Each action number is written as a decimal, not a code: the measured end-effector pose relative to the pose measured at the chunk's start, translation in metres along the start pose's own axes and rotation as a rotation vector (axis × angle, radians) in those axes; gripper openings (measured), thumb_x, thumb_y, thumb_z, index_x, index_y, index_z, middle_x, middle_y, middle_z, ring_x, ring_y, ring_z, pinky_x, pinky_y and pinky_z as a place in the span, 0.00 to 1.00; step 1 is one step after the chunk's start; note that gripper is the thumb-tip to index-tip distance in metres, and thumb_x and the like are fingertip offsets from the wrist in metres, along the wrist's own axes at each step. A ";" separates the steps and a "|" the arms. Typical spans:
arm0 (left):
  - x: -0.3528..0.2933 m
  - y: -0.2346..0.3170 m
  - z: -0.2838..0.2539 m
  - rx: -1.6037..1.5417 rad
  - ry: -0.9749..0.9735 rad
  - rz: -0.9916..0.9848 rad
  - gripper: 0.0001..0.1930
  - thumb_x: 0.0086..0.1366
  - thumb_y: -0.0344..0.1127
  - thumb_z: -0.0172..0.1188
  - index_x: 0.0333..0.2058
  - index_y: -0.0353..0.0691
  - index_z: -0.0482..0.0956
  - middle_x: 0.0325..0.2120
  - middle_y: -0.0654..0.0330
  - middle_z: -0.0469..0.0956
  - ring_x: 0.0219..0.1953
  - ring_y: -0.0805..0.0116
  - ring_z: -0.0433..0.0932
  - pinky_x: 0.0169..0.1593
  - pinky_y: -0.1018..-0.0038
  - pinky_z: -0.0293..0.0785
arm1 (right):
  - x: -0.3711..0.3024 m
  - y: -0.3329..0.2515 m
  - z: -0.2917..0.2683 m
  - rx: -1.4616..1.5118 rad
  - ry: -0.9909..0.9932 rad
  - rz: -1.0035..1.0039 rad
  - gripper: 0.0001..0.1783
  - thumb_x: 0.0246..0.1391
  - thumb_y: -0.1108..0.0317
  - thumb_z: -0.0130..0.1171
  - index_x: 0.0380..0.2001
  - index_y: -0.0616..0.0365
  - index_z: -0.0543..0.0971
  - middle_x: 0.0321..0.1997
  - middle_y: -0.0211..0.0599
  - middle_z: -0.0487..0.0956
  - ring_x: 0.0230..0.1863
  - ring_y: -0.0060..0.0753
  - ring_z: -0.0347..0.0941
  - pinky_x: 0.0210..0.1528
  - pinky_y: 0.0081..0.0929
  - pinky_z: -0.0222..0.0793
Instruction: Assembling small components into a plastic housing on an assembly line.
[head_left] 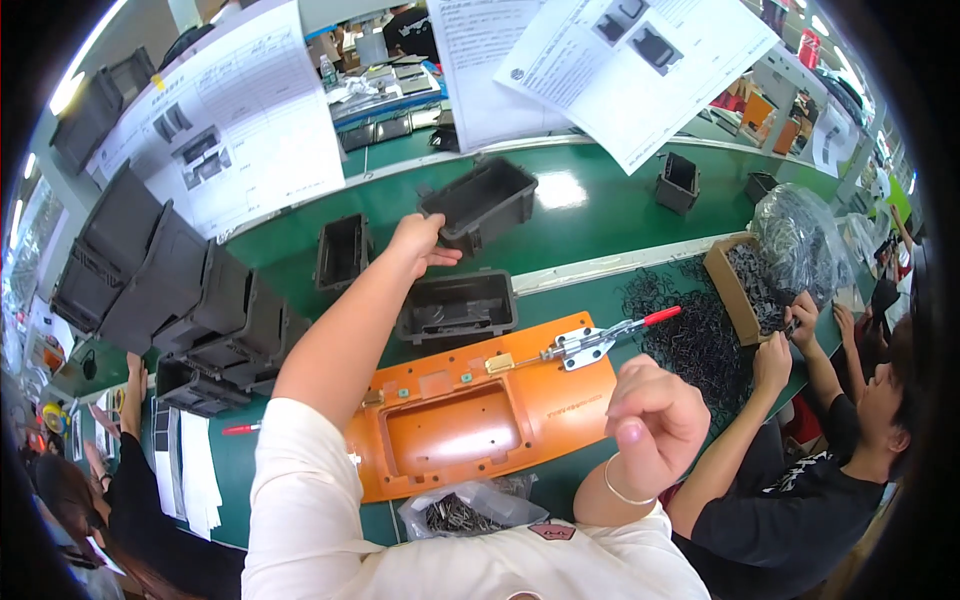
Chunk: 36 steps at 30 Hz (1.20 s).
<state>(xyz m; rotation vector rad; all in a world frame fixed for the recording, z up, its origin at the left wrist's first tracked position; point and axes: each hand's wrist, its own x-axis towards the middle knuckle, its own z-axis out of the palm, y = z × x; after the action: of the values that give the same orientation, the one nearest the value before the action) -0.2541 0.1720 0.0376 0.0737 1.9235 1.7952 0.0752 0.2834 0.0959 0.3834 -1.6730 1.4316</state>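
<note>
My left hand [422, 243] reaches forward and grips a dark grey plastic box [490, 215] by its near left corner, holding it tilted over the green surface. Just below it, a second grey box [458, 328] stands behind an orange fixture [560, 385] with a rectangular recess. A toggle clamp [585, 347] with a red handle is mounted on the fixture's far right. Above the fixture's right end, my right hand [655, 410] is raised with curled fingers. Whether anything is inside them is hidden.
Stacked grey boxes [205, 290] fill the left side. A bag of small metal parts [465, 512] lies in front of the fixture. Black clips [690, 325] are heaped at right beside a cardboard box [728, 290], where a co-worker [810, 500] handles parts. Paper sheets [225, 120] hang ahead.
</note>
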 end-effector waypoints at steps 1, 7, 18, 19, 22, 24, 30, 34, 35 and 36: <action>0.017 -0.009 0.000 0.008 -0.002 0.012 0.18 0.67 0.38 0.50 0.47 0.26 0.66 0.39 0.44 0.74 0.27 0.48 0.81 0.28 0.62 0.81 | -0.001 -0.001 -0.005 0.001 0.004 -0.011 0.05 0.38 0.76 0.61 0.23 0.63 0.76 0.18 0.33 0.74 0.18 0.26 0.65 0.29 0.23 0.57; 0.064 -0.032 -0.049 0.726 0.548 0.432 0.25 0.56 0.44 0.64 0.45 0.32 0.70 0.39 0.47 0.73 0.40 0.46 0.76 0.44 0.55 0.75 | -0.001 -0.004 -0.018 0.028 0.030 -0.032 0.05 0.39 0.76 0.61 0.23 0.62 0.76 0.18 0.32 0.74 0.17 0.25 0.65 0.28 0.22 0.56; -0.014 -0.034 -0.106 0.989 0.661 0.246 0.19 0.58 0.33 0.58 0.49 0.48 0.68 0.42 0.52 0.79 0.47 0.51 0.76 0.50 0.58 0.69 | 0.000 -0.005 -0.005 -0.014 -0.018 -0.020 0.04 0.39 0.76 0.60 0.22 0.62 0.76 0.19 0.34 0.75 0.19 0.26 0.67 0.29 0.22 0.59; -0.025 -0.031 -0.103 0.871 0.618 0.475 0.19 0.58 0.30 0.57 0.49 0.46 0.69 0.41 0.53 0.79 0.46 0.51 0.76 0.49 0.62 0.70 | 0.000 -0.006 -0.004 -0.015 -0.020 -0.025 0.04 0.39 0.76 0.60 0.22 0.62 0.76 0.19 0.34 0.75 0.19 0.26 0.67 0.29 0.22 0.59; -0.093 -0.018 -0.081 0.569 0.268 0.796 0.19 0.57 0.22 0.56 0.48 0.40 0.69 0.39 0.54 0.78 0.45 0.55 0.77 0.48 0.72 0.70 | 0.000 0.001 -0.002 -0.105 0.106 0.201 0.05 0.47 0.77 0.60 0.23 0.64 0.74 0.22 0.33 0.74 0.23 0.23 0.68 0.29 0.18 0.62; -0.140 -0.020 -0.083 0.526 0.028 1.011 0.18 0.58 0.21 0.55 0.48 0.37 0.69 0.40 0.54 0.76 0.45 0.61 0.76 0.48 0.75 0.68 | 0.012 0.022 0.004 -0.235 0.136 0.146 0.06 0.48 0.76 0.62 0.24 0.64 0.74 0.22 0.30 0.73 0.24 0.23 0.69 0.31 0.17 0.65; -0.213 -0.030 -0.076 0.020 -0.835 1.079 0.12 0.58 0.26 0.56 0.42 0.43 0.75 0.34 0.52 0.79 0.41 0.56 0.74 0.62 0.49 0.53 | 0.021 0.073 0.006 0.263 -0.602 0.043 0.52 0.36 0.47 0.71 0.63 0.57 0.62 0.67 0.45 0.62 0.67 0.43 0.56 0.60 0.41 0.58; -0.216 -0.067 -0.076 -0.191 -0.646 1.075 0.12 0.62 0.35 0.58 0.44 0.42 0.75 0.45 0.46 0.75 0.46 0.54 0.72 0.59 0.54 0.60 | -0.002 0.047 0.040 0.230 -0.555 0.118 0.14 0.44 0.66 0.70 0.32 0.56 0.75 0.31 0.32 0.79 0.40 0.34 0.77 0.52 0.35 0.65; -0.218 -0.085 -0.075 -0.359 -0.381 0.970 0.16 0.61 0.38 0.60 0.47 0.42 0.73 0.49 0.46 0.72 0.51 0.54 0.71 0.58 0.57 0.63 | 0.001 0.042 0.043 0.161 -0.578 -0.012 0.15 0.43 0.63 0.71 0.29 0.55 0.75 0.26 0.30 0.78 0.35 0.33 0.76 0.48 0.33 0.65; -0.224 -0.081 -0.074 -0.524 -0.264 0.912 0.19 0.62 0.39 0.60 0.49 0.40 0.70 0.50 0.47 0.72 0.54 0.54 0.69 0.58 0.58 0.65 | 0.003 0.037 0.048 0.084 -0.597 -0.137 0.16 0.41 0.61 0.71 0.26 0.54 0.74 0.22 0.27 0.76 0.30 0.32 0.74 0.44 0.32 0.65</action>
<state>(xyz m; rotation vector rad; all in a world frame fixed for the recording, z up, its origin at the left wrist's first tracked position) -0.0636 0.0108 0.0325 1.0832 1.2306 2.6208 0.0272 0.2514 0.0766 1.0324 -2.0000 1.3645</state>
